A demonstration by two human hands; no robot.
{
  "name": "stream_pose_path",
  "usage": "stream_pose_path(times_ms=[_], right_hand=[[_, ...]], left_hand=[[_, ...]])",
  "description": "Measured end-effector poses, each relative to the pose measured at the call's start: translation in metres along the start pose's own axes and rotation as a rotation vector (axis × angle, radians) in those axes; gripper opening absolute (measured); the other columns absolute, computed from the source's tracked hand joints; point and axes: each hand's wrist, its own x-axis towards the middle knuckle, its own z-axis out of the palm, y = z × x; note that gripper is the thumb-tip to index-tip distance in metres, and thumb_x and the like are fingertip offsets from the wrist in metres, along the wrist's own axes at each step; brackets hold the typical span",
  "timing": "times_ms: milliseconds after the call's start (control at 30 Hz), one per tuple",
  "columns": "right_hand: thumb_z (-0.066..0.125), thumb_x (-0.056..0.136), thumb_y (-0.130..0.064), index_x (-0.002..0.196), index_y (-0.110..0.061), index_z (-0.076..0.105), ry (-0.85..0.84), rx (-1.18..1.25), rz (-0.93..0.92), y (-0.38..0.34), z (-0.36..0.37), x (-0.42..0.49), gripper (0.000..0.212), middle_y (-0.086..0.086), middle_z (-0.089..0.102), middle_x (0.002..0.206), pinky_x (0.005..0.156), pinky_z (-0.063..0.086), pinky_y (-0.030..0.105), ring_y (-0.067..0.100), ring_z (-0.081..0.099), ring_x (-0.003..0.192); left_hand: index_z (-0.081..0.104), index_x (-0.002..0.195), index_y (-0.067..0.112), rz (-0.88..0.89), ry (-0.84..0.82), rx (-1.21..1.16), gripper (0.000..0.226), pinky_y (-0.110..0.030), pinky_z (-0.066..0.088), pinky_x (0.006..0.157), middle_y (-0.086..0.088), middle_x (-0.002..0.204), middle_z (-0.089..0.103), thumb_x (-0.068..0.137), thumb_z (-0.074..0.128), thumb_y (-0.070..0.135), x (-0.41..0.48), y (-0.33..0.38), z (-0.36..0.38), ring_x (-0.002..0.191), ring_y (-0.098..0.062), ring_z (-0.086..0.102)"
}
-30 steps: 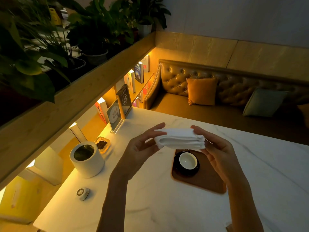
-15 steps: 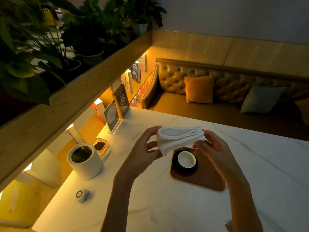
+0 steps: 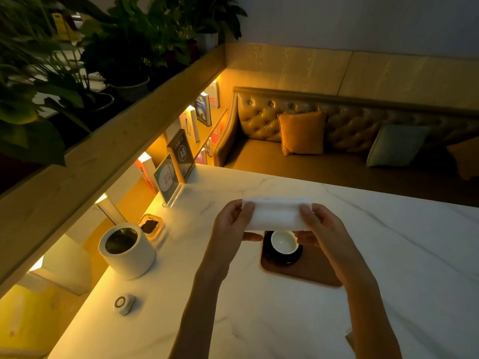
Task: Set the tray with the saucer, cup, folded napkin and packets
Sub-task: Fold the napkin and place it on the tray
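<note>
Moved: napkin (image 3: 276, 215) now turned broadside, stretched out.
Left hand (image 3: 233, 229): pinching its left end.
Right hand (image 3: 321, 229): pinching its right end.
Below: cup (image 3: 283, 242) on saucer (image 3: 282, 259), on tray (image 3: 311, 275).

The only camera rode on my head, its wide-angle lens tipped forward and down across the marble table (image 3: 388, 268) toward the tufted sofa (image 3: 259, 117) at the far side. It looked from close above at my left hand (image 3: 230, 224) and right hand (image 3: 320, 226), which gripped the napkin (image 3: 274, 213) near mid-frame, with my forearms entering from the bottom edge.
</note>
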Motion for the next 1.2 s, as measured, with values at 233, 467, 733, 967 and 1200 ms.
stream_pose_path(times_ms=[233,467,733,967,1200], right_hand=[[0.060,0.088,-0.042,0.097,-0.022,0.064,0.168,0.036,0.083,0.009,-0.017,-0.014,0.023,-0.001,0.063,0.101,0.065,0.059,0.022,0.020,0.063,0.101],[0.065,0.083,-0.039,0.115,-0.027,0.062,0.132,0.047,0.219,0.020,-0.045,-0.034,0.034,-0.001,0.059,0.115,0.066,0.060,0.025,0.022,0.062,0.105],[0.061,0.089,-0.039,0.099,-0.027,0.069,0.150,-0.047,0.359,0.047,-0.091,-0.049,0.017,0.002,0.067,0.104,0.064,0.058,0.024,0.017,0.067,0.095],[0.065,0.087,-0.036,0.090,-0.030,0.070,0.295,-0.085,0.470,0.088,-0.138,-0.038,0.008,-0.006,0.069,0.094,0.058,0.055,0.021,0.011,0.066,0.089],[0.062,0.090,-0.033,0.112,-0.025,0.065,0.167,0.058,0.654,0.157,-0.184,-0.006,0.023,0.001,0.069,0.107,0.073,0.059,0.027,0.018,0.070,0.094]], left_hand=[[0.065,0.099,0.026,-0.038,0.044,0.015,0.011,-0.029,0.062,0.065,0.009,0.102,0.063,0.098,0.054,0.025,-0.009,-0.012,0.024,0.100,-0.014,0.064],[0.066,0.085,0.031,-0.130,-0.006,0.143,0.019,-0.049,0.057,0.080,0.014,0.088,0.064,0.093,0.050,0.025,-0.016,-0.026,0.051,0.096,-0.021,0.062],[0.069,0.093,0.025,-0.308,-0.165,0.175,0.018,-0.027,0.058,0.060,-0.003,0.104,0.063,0.095,0.052,0.019,-0.010,-0.061,0.086,0.097,-0.022,0.063],[0.070,0.090,0.029,-0.405,-0.174,0.162,0.022,-0.033,0.061,0.067,-0.005,0.104,0.068,0.095,0.055,0.013,0.006,-0.106,0.131,0.097,-0.022,0.066],[0.071,0.104,0.018,-0.451,-0.056,0.304,0.016,-0.030,0.059,0.071,0.003,0.101,0.069,0.093,0.060,0.019,0.043,-0.171,0.168,0.095,-0.013,0.064]])
